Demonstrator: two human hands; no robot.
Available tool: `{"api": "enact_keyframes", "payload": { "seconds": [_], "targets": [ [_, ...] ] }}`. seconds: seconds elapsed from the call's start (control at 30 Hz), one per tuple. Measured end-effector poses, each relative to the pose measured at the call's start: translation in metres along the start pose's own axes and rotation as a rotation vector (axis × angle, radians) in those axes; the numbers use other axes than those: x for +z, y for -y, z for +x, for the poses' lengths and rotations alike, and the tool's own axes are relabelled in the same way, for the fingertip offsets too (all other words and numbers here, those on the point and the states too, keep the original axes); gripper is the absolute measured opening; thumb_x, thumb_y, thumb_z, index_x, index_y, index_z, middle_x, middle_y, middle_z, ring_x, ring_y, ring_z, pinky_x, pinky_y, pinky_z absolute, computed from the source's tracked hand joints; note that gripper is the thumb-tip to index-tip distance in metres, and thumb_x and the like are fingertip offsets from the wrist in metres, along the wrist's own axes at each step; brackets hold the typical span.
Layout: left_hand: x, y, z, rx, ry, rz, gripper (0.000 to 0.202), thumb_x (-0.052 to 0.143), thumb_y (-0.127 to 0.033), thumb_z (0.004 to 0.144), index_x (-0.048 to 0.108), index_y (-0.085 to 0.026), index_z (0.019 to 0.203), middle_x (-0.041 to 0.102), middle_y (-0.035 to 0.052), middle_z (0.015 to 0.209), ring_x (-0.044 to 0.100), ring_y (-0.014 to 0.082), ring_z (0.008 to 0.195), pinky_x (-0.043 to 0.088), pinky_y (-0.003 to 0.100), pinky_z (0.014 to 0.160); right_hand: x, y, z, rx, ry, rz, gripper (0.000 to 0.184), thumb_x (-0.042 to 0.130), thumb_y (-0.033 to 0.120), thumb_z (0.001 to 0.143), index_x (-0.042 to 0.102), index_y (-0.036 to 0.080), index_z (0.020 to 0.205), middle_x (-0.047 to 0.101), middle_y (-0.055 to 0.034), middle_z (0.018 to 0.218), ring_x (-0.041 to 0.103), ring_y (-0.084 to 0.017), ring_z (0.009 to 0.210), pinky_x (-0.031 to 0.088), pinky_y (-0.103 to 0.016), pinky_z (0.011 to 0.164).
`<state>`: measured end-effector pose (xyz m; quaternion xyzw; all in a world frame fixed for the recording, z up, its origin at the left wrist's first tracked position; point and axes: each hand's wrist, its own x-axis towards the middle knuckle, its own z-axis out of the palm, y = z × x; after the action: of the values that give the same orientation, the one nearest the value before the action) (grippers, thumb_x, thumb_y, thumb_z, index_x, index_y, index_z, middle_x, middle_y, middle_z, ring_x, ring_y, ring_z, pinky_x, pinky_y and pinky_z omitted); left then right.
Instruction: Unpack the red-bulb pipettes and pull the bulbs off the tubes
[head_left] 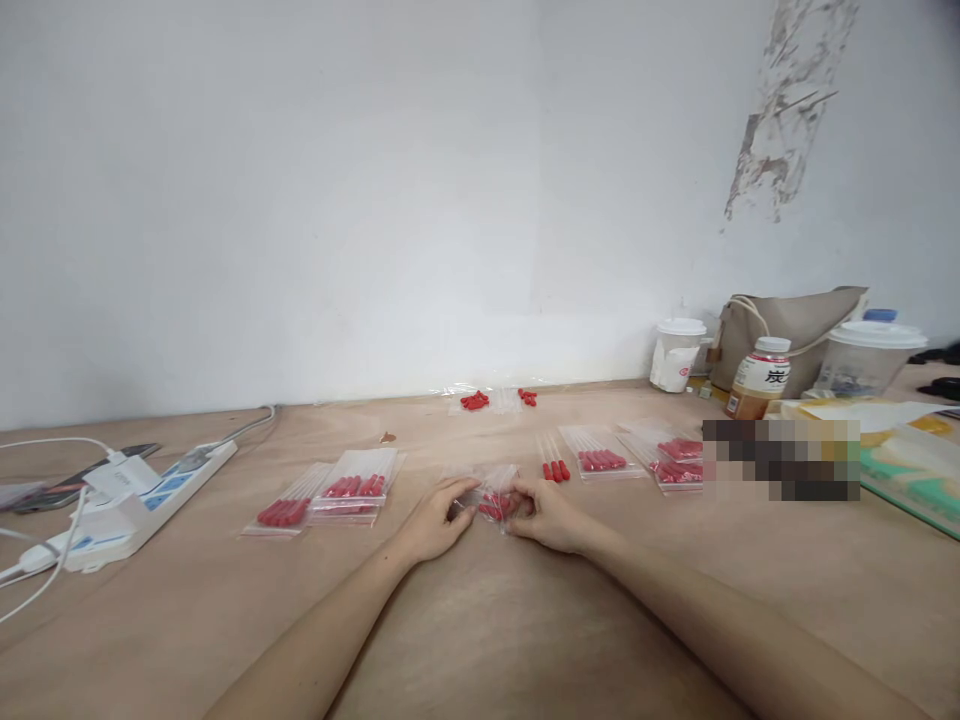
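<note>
A small clear zip bag (495,506) with red-ended pieces inside lies on the table between my hands. My left hand (435,518) is curled at the bag's left side, thumb and fingertips on the plastic. At the right side, my right hand (553,516) grips the bag's edge between thumb and bent fingers. Just beyond that hand lie three loose thin clear sticks with red bulb-like ends (556,470), resembling droppers. Filled bags of the same kind rest to the right (602,458) and to the left (352,487).
Loose red bulbs (474,401) and clear plastic lie near the wall. A white power strip (161,500) with cables occupies the left side. On the right stand a lidded cup (676,356), a bottle (759,378), a grey bag (787,335) and a large lidded tub (870,362).
</note>
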<state>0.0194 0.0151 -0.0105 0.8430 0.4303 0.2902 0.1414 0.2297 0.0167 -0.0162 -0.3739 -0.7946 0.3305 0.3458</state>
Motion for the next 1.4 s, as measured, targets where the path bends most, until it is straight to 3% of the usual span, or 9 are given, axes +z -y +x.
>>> {"api": "enact_keyframes", "payload": {
  "seconds": [0.17,0.3,0.5,0.7,0.8,0.93,1.07,1.17,1.4],
  "targets": [
    [0.0,0.001,0.001,0.01,0.02,0.001,0.04,0.049,-0.029,0.081,0.047,-0.022,0.12,0.052,0.0051,0.121,0.047,0.0182,0.111,0.035,0.036,0.097,0.003,0.008,0.001,0.049,-0.126,-0.106,0.009,0.055,0.018,0.068,0.06,0.017,0.075,0.058,0.002,0.062,0.051,-0.011,0.057,0.038,-0.021,0.053],
    [-0.008,0.002,0.0,0.038,0.07,0.052,0.045,0.052,-0.027,0.079,0.044,-0.026,0.123,0.047,0.0035,0.127,0.036,0.0197,0.121,0.015,0.044,0.106,0.002,0.005,-0.001,0.044,-0.203,-0.124,0.012,0.05,0.015,0.069,0.058,0.017,0.078,0.058,0.0008,0.064,0.05,-0.011,0.055,0.038,-0.022,0.052],
    [-0.016,0.003,-0.001,0.002,0.228,0.108,0.044,0.045,-0.025,0.082,0.04,-0.031,0.126,0.04,0.0022,0.133,0.029,0.0196,0.126,0.008,0.048,0.106,-0.004,-0.007,-0.003,0.213,-0.227,0.164,0.022,0.05,0.012,0.064,0.055,0.016,0.085,0.063,-0.0015,0.072,0.056,-0.012,0.058,0.044,-0.024,0.055],
    [-0.011,-0.007,-0.002,0.012,0.181,0.188,0.04,0.033,-0.041,0.088,0.042,-0.028,0.125,0.044,0.0023,0.129,0.033,0.0178,0.123,0.008,0.045,0.106,0.0,0.003,-0.005,0.254,-0.256,0.536,0.024,0.062,0.033,0.066,0.055,0.015,0.081,0.065,-0.0036,0.078,0.058,-0.011,0.061,0.047,-0.025,0.06],
    [-0.016,-0.007,-0.003,0.025,0.21,0.231,0.044,0.039,-0.043,0.085,0.039,-0.029,0.127,0.042,0.0036,0.131,0.033,0.0193,0.123,0.006,0.045,0.106,-0.017,0.005,-0.002,0.276,-0.27,0.604,0.032,0.066,0.039,0.061,0.057,0.014,0.079,0.066,-0.0042,0.072,0.057,-0.011,0.058,0.046,-0.024,0.057],
    [-0.029,-0.005,-0.002,-0.018,0.273,0.273,0.041,0.048,-0.038,0.08,0.047,-0.031,0.12,0.041,0.0027,0.132,0.032,0.0227,0.124,0.007,0.049,0.105,-0.075,0.006,0.001,0.288,-0.224,0.55,0.034,0.071,0.037,0.058,0.06,0.015,0.083,0.068,-0.006,0.075,0.061,-0.014,0.062,0.048,-0.027,0.059],
    [-0.03,-0.016,0.003,-0.144,0.111,0.291,0.031,0.039,-0.034,0.084,0.061,-0.025,0.104,0.045,0.0026,0.128,0.037,0.0219,0.12,0.023,0.042,0.103,-0.121,-0.004,0.001,0.127,-0.495,0.347,0.037,0.067,0.037,0.062,0.061,0.016,0.092,0.068,-0.0063,0.083,0.063,-0.017,0.076,0.05,-0.03,0.07],
    [-0.017,-0.023,0.004,-0.18,0.025,0.251,0.042,0.028,-0.041,0.088,0.051,-0.023,0.118,0.043,0.0043,0.13,0.038,0.0196,0.12,0.027,0.036,0.102,-0.122,-0.02,0.001,-0.038,-0.592,0.03,0.031,0.06,0.035,0.07,0.062,0.017,0.095,0.067,-0.0065,0.089,0.062,-0.018,0.083,0.048,-0.034,0.079],
    [-0.001,-0.02,-0.002,-0.069,0.365,0.347,0.052,0.022,-0.057,0.085,0.022,-0.036,0.133,0.011,0.0025,0.144,0.009,0.0259,0.131,0.01,0.05,0.103,-0.087,-0.046,-0.003,-0.281,-0.454,-0.603,0.029,0.041,0.017,0.081,0.062,0.019,0.101,0.063,-0.0078,0.101,0.058,-0.018,0.092,0.046,-0.032,0.082]
  ]
}}
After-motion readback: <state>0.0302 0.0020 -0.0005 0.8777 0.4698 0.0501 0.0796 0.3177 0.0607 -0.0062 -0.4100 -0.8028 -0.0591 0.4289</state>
